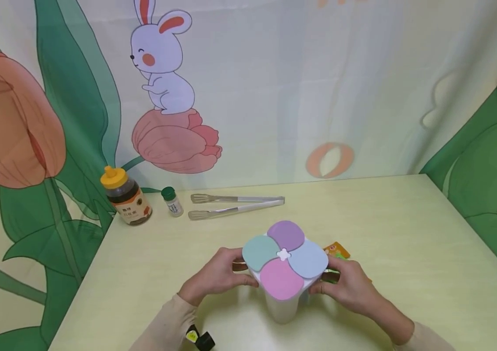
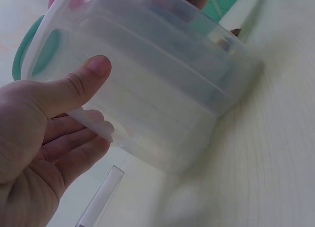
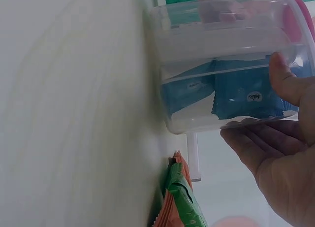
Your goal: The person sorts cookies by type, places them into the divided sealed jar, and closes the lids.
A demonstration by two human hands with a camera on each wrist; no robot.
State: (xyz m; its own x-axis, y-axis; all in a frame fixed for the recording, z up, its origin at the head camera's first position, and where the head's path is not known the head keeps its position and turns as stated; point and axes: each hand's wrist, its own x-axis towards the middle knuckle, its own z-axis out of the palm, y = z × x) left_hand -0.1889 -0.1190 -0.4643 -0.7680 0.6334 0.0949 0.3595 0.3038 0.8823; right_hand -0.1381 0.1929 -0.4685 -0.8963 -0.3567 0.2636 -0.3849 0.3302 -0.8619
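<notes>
A clear plastic snack box (image 1: 282, 309) with four petal-shaped lids in purple, green, blue and pink stands on the table in the head view, its lids lying flat. My left hand (image 1: 224, 275) grips its left side, thumb on the near wall and fingers round the back. On the opposite side my right hand (image 1: 349, 287) holds it the same way. Through the wall in the right wrist view show blue wrapped packets (image 3: 248, 91). The compartment by my left thumb (image 2: 93, 72) looks bare through the cloudy plastic.
Orange and green packets (image 3: 184, 197) lie behind my right hand. Metal tongs (image 1: 257, 207) lie spread toward the back, beside a green-capped shaker (image 1: 172, 202) and a yellow-lidded syrup bottle (image 1: 131, 207). A printed curtain (image 1: 266, 97) hangs behind the table. A small black item (image 1: 204, 341) is by my left sleeve.
</notes>
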